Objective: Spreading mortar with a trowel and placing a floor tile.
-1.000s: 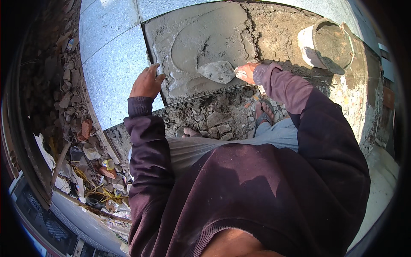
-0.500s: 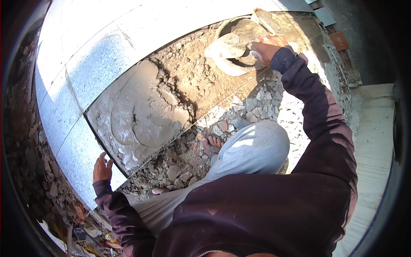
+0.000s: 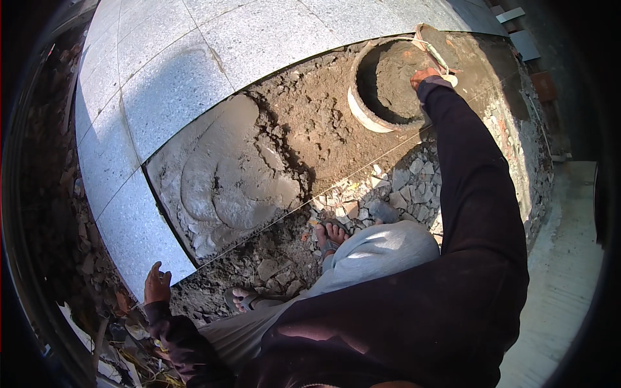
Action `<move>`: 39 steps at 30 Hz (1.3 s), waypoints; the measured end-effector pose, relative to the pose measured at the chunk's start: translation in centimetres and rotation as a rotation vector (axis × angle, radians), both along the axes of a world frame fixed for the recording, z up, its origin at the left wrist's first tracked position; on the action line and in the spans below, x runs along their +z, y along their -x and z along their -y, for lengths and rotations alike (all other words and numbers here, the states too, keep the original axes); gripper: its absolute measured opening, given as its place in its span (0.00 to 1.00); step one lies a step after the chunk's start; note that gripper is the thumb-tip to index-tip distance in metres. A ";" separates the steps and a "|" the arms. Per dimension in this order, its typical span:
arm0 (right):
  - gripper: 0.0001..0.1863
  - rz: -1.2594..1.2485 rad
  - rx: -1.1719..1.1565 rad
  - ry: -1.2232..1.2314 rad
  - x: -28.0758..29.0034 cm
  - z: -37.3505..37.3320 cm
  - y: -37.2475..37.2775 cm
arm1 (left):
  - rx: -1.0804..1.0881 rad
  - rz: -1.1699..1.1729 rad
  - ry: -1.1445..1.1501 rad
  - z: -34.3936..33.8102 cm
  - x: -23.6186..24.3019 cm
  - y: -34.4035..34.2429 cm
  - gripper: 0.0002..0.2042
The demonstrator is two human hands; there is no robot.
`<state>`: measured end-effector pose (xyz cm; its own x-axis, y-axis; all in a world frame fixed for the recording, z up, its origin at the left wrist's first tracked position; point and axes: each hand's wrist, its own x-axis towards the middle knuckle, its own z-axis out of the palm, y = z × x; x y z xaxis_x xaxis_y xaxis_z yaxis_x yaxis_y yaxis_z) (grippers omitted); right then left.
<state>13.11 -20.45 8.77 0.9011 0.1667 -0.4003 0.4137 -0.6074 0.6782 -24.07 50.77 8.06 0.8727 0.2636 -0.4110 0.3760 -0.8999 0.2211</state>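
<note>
A round mortar-stained bucket (image 3: 363, 116) stands on the sandy bed at the upper right, with wet grey mortar (image 3: 398, 81) inside. My right hand (image 3: 427, 77) reaches over its right side, fingers closed; a trowel shows in that hand in the earlier frame, but its blade is now hidden, apparently in the mortar. Smooth wet mortar (image 3: 226, 171) lies spread beside the speckled grey tiles (image 3: 174, 97). At the lower left my left hand (image 3: 157, 284) rests at the edge of the corner tile (image 3: 139, 226), holding nothing, its fingers apart.
A taut string (image 3: 362, 169) runs diagonally past the spread mortar. Broken stone pieces (image 3: 414, 187) lie around my sandalled foot (image 3: 333, 236). Beyond the bucket is a curved rim with a white cord (image 3: 435, 55). Rubble (image 3: 84, 246) borders the tiles at left.
My right hand has moved from beside the bucket into its opening. The mortar-covered trowel blade seen over the rim is out of sight. My left hand stays near the tile corner.
</note>
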 end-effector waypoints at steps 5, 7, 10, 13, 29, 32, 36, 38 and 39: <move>0.09 -0.110 0.112 0.019 0.3 -0.1 0.6 | -0.007 0.028 0.065 0.7 0.5 0.3 0.20; 0.10 -0.196 0.085 0.034 1.2 -0.6 1.1 | -0.003 0.023 0.077 1.0 0.9 0.1 0.20; 0.11 -0.230 0.114 0.153 1.5 -1.2 1.6 | 0.006 -0.011 0.072 1.3 1.4 -0.7 0.20; 0.12 -0.176 0.122 0.119 1.1 -0.7 1.5 | -0.011 0.048 0.045 1.2 1.6 -1.1 0.20; 0.18 -0.101 -0.233 -0.305 -0.1 -5.4 5.3 | 0.196 0.080 -0.058 -1.6 6.8 3.4 0.11; 0.16 -0.116 -0.343 -0.436 0.0 -5.2 5.5 | 0.131 0.214 -0.049 -1.8 6.0 3.8 0.12; 0.22 -0.038 -0.331 -0.575 2.8 -4.3 6.8 | 0.233 0.082 -0.085 -1.9 5.0 3.6 0.20; 0.20 -0.072 -0.445 -0.740 4.4 -4.3 7.3 | 0.224 0.036 -0.087 -1.6 4.8 3.3 0.20; 0.18 -0.195 -0.591 -0.854 5.1 -4.4 7.4 | 0.233 0.034 -0.073 -1.4 4.8 3.2 0.19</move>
<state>5.71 -16.07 13.88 0.8636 0.0172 -0.5038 -0.0476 -0.9922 -0.1154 -27.27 52.20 12.83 0.7977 0.4875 -0.3551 0.5690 -0.8035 0.1751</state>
